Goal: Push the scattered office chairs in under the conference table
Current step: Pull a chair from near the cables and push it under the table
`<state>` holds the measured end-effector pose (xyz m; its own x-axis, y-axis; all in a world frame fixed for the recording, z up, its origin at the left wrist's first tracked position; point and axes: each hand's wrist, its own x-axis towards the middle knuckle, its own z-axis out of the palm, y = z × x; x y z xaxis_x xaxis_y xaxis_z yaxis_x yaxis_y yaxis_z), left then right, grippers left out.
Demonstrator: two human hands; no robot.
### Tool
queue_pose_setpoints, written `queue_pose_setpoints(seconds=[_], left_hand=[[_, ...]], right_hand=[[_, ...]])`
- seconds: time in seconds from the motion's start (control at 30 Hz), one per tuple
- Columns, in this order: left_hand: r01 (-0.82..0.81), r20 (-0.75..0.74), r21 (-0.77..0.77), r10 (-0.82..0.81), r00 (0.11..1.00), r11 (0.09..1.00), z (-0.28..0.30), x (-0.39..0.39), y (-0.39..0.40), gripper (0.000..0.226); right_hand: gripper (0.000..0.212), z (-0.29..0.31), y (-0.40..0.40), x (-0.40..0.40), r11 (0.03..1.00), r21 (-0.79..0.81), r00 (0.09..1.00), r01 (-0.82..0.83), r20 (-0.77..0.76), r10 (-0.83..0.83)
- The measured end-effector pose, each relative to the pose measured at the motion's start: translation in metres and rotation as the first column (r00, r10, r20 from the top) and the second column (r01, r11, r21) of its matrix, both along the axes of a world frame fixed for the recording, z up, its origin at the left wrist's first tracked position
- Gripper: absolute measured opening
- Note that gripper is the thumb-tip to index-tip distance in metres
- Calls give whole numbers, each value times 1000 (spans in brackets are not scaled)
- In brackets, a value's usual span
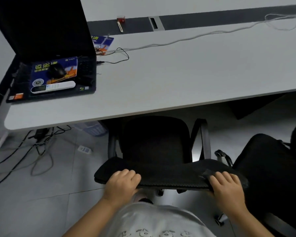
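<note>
A black mesh office chair [156,142] stands in front of me with the front of its seat under the edge of the grey conference table [178,79]. My left hand [121,183] grips the left end of the chair's backrest top. My right hand [226,185] grips the right end of the same backrest. A second black office chair [270,165] stands out from the table at the right, close beside the first.
An open black laptop [50,65] with a blue pad, a mouse and a white remote on it sits at the table's left end. A white cable [195,37] runs across the table. Loose cables [32,147] and a power strip [85,149] lie on the floor at left.
</note>
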<state>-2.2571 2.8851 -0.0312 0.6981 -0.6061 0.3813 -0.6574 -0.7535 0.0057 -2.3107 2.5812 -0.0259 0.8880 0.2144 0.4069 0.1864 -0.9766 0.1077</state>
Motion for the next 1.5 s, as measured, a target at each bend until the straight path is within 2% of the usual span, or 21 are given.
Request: queue_pose_setpoints(seconds=[0.03, 0.07, 0.2, 0.3, 0.37, 0.47, 0.6, 0.77, 0.9, 1.03, 1.17, 1.3, 1.4, 1.47, 1.5], left_hand=[[15, 8, -22, -14, 1000, 1000, 0, 3, 2, 23], [28, 7, -26, -28, 1000, 999, 1, 7, 3, 21], [12, -70, 15, -11, 997, 1000, 7, 25, 1, 65], [-31, -79, 7, 31, 996, 1000, 9, 41, 1, 72], [-74, -83, 2, 74, 994, 997, 9, 53, 0, 73], [-140, -81, 13, 140, 987, 990, 9, 68, -5, 70], [-172, -68, 33, 174, 982, 985, 13, 90, -20, 51], [-162, -26, 53, 163, 986, 985, 14, 111, -22, 70], [-172, 9, 79, 172, 985, 982, 16, 129, -13, 69], [-218, -17, 101, 221, 975, 971, 20, 143, 1, 49], [-196, 8, 84, 196, 981, 977, 16, 151, -14, 39], [-180, 17, 106, 180, 984, 978, 20, 170, -4, 38], [-215, 10, 155, 216, 976, 964, 21, 178, 6, 42], [-219, 29, 122, 217, 976, 968, 14, 180, 4, 38], [-230, 36, 93, 228, 973, 969, 11, 181, 2, 45]], right_hand=[[40, 1, 3, -1, 1000, 1, 1000, 9, 2, -9], [41, 1, 4, 0, 1000, 3, 1000, 15, 10, -15], [48, 5, 3, 24, 1000, 20, 1000, 6, 31, -7], [56, 5, 1, 50, 999, 13, 998, -40, 48, 40], [60, 5, -2, 73, 999, -10, 998, -53, 46, 54], [52, 3, -9, 107, 995, -21, 994, -98, 49, 99], [63, -2, -21, 141, 994, -7, 994, -111, -12, 111], [70, -5, -23, 148, 993, 48, 993, -112, -36, 114], [54, -2, -12, 160, 993, 24, 993, -113, 34, 112], [40, 0, 0, 189, 986, -55, 985, -156, 61, 159], [28, 1, -14, 204, 987, -51, 987, -154, 40, 156], [32, 3, -3, 217, 984, -47, 983, -171, 56, 173], [54, -1, 7, 226, 985, -22, 981, -173, 81, 174], [51, -4, 2, 231, 986, -45, 984, -160, 76, 164], [43, -3, 0, 235, 985, -69, 985, -156, 63, 161]])
